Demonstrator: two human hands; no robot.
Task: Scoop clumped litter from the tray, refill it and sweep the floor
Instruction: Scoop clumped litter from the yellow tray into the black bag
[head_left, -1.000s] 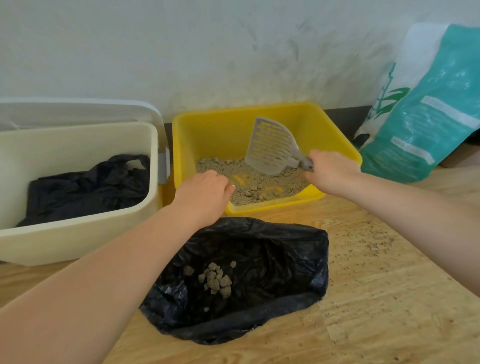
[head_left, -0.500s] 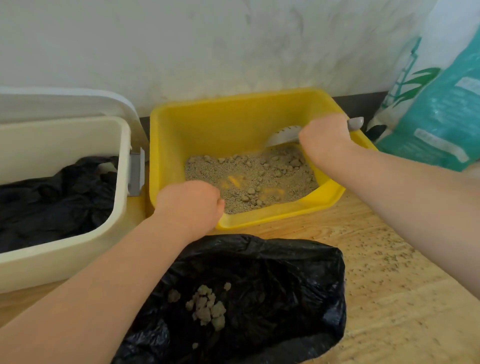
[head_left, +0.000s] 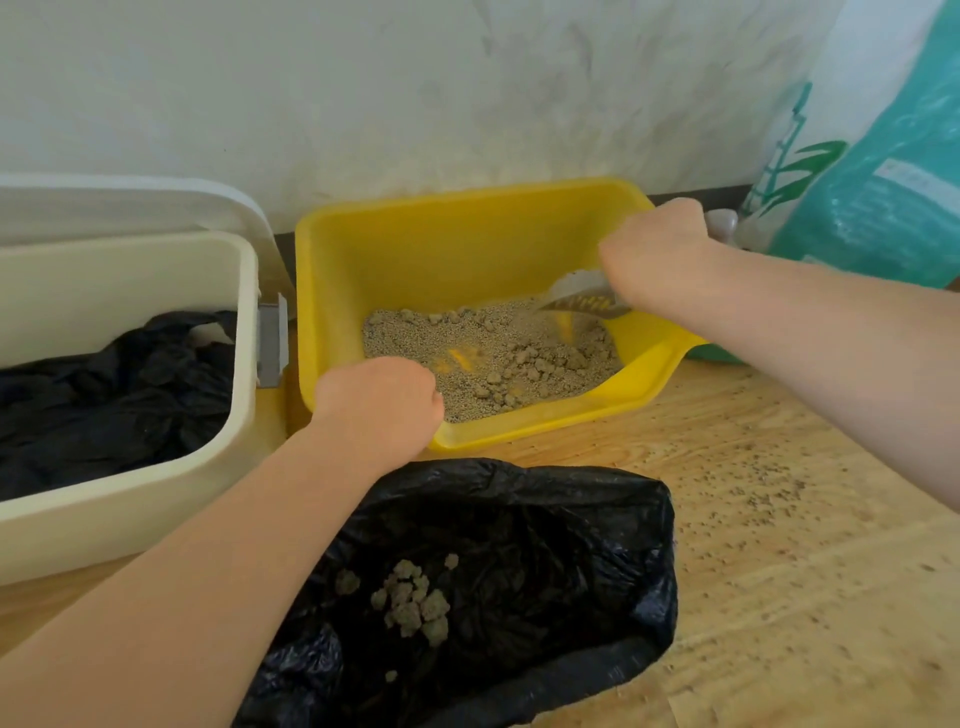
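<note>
1 tray, 1 scoop, 2 hands

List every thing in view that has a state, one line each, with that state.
yellow tray: low on litter, bare patches, clumps left
scoop: head down in the litter
right hand: grips the scoop handle
left hand: curled over the tray's near rim
black bag: open, clumps inside
cream bin: lid up, black liner inside
floor: strewn with grains

left hand fisted, knuckles up, arm stretched forward. right hand curled tight, wrist bent downward, forearm angled in from the right.
</note>
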